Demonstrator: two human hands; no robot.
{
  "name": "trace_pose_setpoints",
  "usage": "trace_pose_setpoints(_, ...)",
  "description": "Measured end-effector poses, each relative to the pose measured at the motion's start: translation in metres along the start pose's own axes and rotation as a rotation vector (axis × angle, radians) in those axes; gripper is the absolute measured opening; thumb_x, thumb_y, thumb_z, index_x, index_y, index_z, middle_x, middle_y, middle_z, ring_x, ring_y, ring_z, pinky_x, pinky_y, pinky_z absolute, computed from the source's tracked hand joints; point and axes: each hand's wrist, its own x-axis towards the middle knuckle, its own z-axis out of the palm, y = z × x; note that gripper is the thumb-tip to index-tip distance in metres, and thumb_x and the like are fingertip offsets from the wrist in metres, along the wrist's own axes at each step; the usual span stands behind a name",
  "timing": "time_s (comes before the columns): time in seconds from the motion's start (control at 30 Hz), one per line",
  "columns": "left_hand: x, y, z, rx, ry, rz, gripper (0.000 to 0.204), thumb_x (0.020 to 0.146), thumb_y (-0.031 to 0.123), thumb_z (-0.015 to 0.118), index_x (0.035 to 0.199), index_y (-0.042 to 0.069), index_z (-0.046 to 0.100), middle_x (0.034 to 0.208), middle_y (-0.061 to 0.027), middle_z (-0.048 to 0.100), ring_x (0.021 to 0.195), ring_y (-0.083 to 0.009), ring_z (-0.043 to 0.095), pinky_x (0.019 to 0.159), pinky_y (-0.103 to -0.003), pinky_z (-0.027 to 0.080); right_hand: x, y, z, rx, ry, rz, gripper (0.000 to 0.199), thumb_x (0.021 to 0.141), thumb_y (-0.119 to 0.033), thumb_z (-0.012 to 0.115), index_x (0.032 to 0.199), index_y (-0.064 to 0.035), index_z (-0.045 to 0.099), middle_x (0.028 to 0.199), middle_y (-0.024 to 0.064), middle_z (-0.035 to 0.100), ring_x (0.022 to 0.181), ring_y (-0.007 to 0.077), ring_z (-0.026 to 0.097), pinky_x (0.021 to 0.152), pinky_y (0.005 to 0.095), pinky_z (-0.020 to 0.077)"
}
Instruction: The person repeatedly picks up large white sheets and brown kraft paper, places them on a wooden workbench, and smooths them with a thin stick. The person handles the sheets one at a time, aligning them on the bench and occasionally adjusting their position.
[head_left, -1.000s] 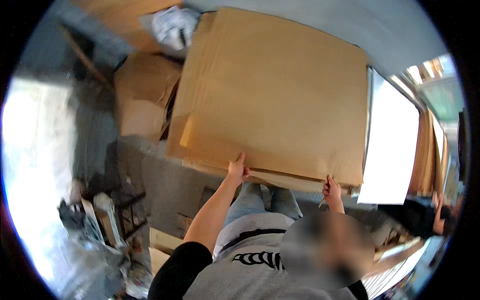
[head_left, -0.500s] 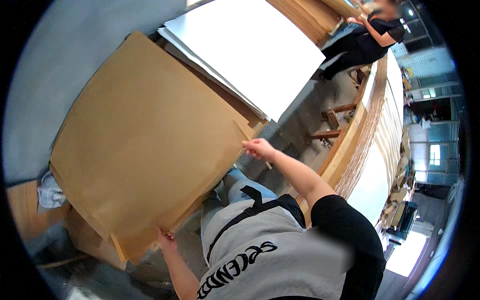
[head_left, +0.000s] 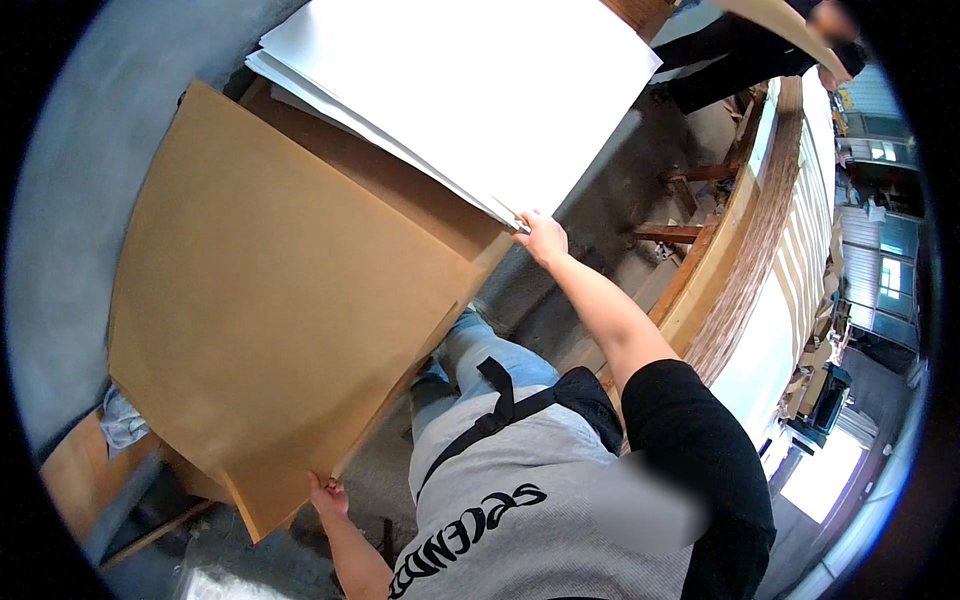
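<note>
My left hand (head_left: 328, 495) is closed on the near edge of a large brown paper sheet (head_left: 270, 290), with the thumb on top. The sheet lies over a stack of similar brown sheets and its corner beside my hand hangs down. My right hand (head_left: 545, 240) is closed around a thin pale stick (head_left: 508, 212) at the near corner of a stack of white sheets (head_left: 470, 90). The stick's tip lies by the white edge; the rest is hidden in my fist. Whether my fingers also pinch a white sheet cannot be made out.
A long stack of brown-edged boards (head_left: 755, 250) rests on a wooden frame (head_left: 670, 233) to my right. At the far right a person in dark clothes (head_left: 745, 45) handles a brown sheet. A grey wall (head_left: 70, 230) rises at left, near a crumpled cloth (head_left: 122, 420).
My right hand has moved away from the brown sheet to the white stack's corner, carrying the stick. The brown sheet has shifted toward me, exposing more brown surface beside the white stack.
</note>
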Motion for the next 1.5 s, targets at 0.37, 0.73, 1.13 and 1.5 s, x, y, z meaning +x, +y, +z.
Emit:
trace_pose_setpoints(0.37, -0.004, -0.008, 0.004, -0.007, 0.010, 0.079, 0.024, 0.084, 0.035, 0.050, 0.091, 0.012, 0.050, 0.065, 0.0009, 0.048, 0.045, -0.0110, 0.042, 0.038, -0.024, 0.032, 0.039, 0.049, -0.023, 0.172, 0.057, 0.172, 0.027, 0.075, -0.026, 0.059, 0.085, -0.0013, 0.059, 0.084, 0.0134, 0.061, 0.076, 0.0233, 0.058, 0.068, 0.0333, 0.0436)
trace_pose_setpoints(0.73, 0.004, -0.043, 0.014, -0.192, -0.113, 0.034, 0.030, 0.081, 0.037, 0.055, 0.092, 0.010, 0.048, 0.061, -0.0048, 0.049, 0.044, -0.0151, 0.045, 0.036, -0.027, 0.034, -0.035, -0.197, -0.118, 0.940, -0.122, -0.079, 0.018, 0.086, -0.024, 0.048, 0.078, -0.0077, 0.044, 0.057, -0.0044, 0.035, 0.044, 0.0030, 0.031, 0.035, 0.0178, 0.0241)
trace_pose_setpoints(1.13, 0.017, -0.078, 0.020, -0.338, -0.330, 0.118, 0.026, 0.084, 0.036, 0.048, 0.097, 0.013, 0.048, 0.062, -0.0049, 0.051, 0.042, -0.0167, 0.049, 0.034, -0.028, 0.040, -0.299, -0.421, 0.101, 0.283, -0.413, -1.165, 0.012, 0.085, -0.018, 0.047, 0.084, -0.0062, 0.044, 0.065, 0.0130, 0.057, 0.058, 0.0331, 0.056, 0.049, 0.0398, 0.0425)
trace_pose_setpoints(1.5, 0.017, -0.072, 0.014, -0.460, -0.461, 0.098, 0.024, 0.085, 0.038, 0.043, 0.088, 0.016, 0.051, 0.057, -0.0023, 0.050, 0.044, -0.0156, 0.047, 0.036, -0.030, 0.037, -0.395, -0.412, 0.191, -0.022, -0.695, -1.485, 0.024, 0.085, -0.028, 0.045, 0.088, -0.0045, 0.042, 0.065, 0.0136, 0.057, 0.054, 0.0348, 0.055, 0.048, 0.0442, 0.0422)
